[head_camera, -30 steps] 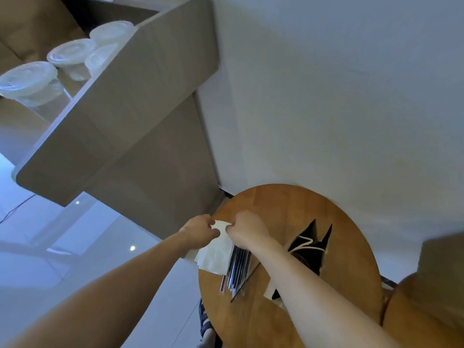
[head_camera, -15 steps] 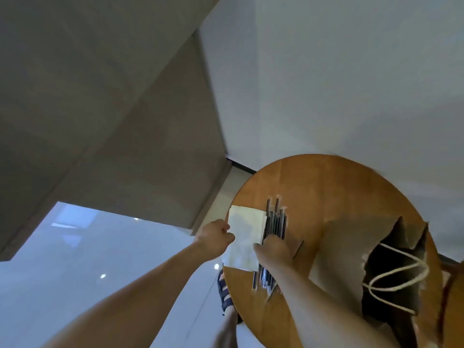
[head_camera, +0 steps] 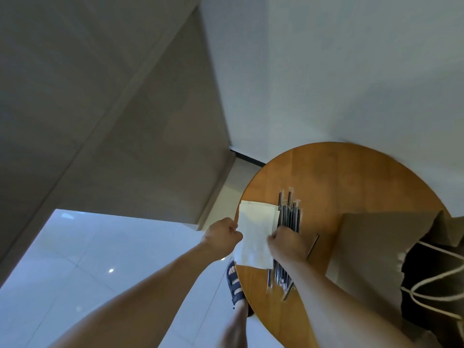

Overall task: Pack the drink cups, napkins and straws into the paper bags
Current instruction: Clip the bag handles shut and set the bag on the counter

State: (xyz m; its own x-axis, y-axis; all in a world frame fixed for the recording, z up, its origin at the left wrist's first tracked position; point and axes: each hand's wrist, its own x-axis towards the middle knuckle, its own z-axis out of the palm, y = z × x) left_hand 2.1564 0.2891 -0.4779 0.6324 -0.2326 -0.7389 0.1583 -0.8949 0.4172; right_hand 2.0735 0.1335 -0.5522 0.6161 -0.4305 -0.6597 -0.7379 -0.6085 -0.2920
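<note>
Standing over a round wooden table (head_camera: 351, 177), a person holds a white napkin (head_camera: 253, 237) by both sides at the table's near-left edge. The left hand (head_camera: 222, 237) pinches the napkin's left border, and the right hand (head_camera: 288, 243) is curled closed on its right border. This hand lies on top of a bundle of dark wrapped straws (head_camera: 288, 214), which sit on the tabletop just beside the napkin. A brown paper bag (head_camera: 371, 242) lies on its side on the right of the table, with its dark mouth and rope handles (head_camera: 431, 285) towards the frame's right edge. A pale wall (head_camera: 326, 71) stands behind the table and a grey-brown counter (head_camera: 125, 121) fills the left. Glossy white floor tiles (head_camera: 100, 259) lie below, where a foot in a dark sandal (head_camera: 234, 285) shows beside the table.
</note>
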